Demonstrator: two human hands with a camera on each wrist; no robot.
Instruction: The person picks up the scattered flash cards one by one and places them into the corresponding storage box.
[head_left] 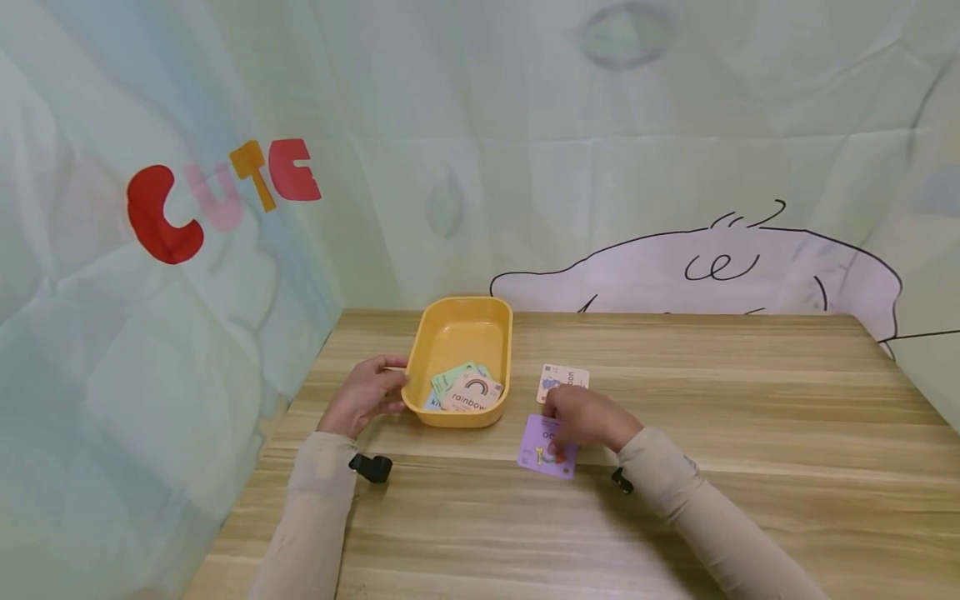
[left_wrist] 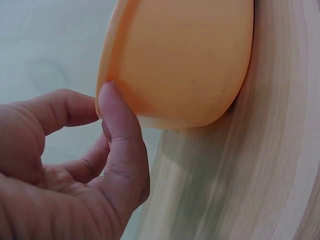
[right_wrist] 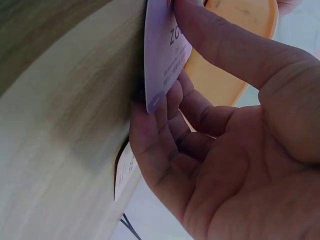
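Observation:
My left hand (head_left: 363, 396) pinches the near-left rim of a yellow plastic tray (head_left: 459, 342) between thumb and fingers, which the left wrist view shows up close. Several picture cards lie in the tray's near end, a rainbow card (head_left: 474, 393) on top and green ones partly under it. To the right of the tray, my right hand (head_left: 596, 417) holds a purple card (head_left: 531, 454) by its edges, thumb on its face and fingertips at the far edge. That card (right_wrist: 162, 60) reads "ZO", the rest hidden by the thumb. Just beyond, a pale pink card (head_left: 564, 375) lies partly covered by the hand.
Everything stands on a wood-grain table (head_left: 720, 383). Its back edge meets a hanging cloth backdrop (head_left: 420, 167) with a cartoon drawing, and more cloth with "CUTE" lettering (head_left: 165, 217) hangs at the left. A small black device (head_left: 372, 467) sits at the left wrist.

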